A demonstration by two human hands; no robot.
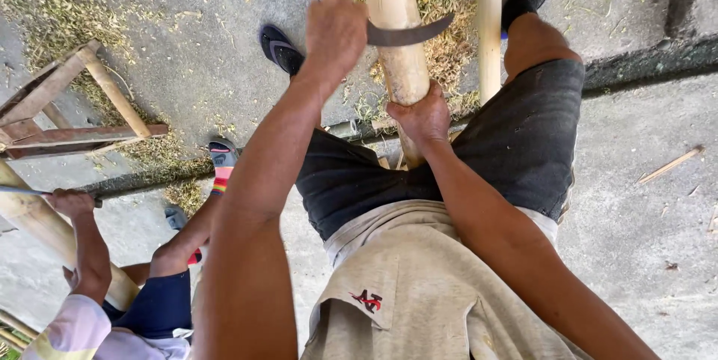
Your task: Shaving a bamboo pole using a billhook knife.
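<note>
At frame centre, our left hand (334, 31) grips a curved dark metal blade (410, 33); our right hand (424, 115) clasps the smooth pale bamboo pole (394, 23).

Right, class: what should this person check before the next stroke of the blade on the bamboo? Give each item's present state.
1. Left hand shut on the curved blade: ok.
2. Right hand has a closed grip on the bamboo pole: ok.
3. Right hand sits below the blade, apart from it: ok.
4. Blade lies across the pole: ok.
5. Co-worker's hand is far off to the side: ok.
6. Blade edge sharp: cannot tell.
</note>
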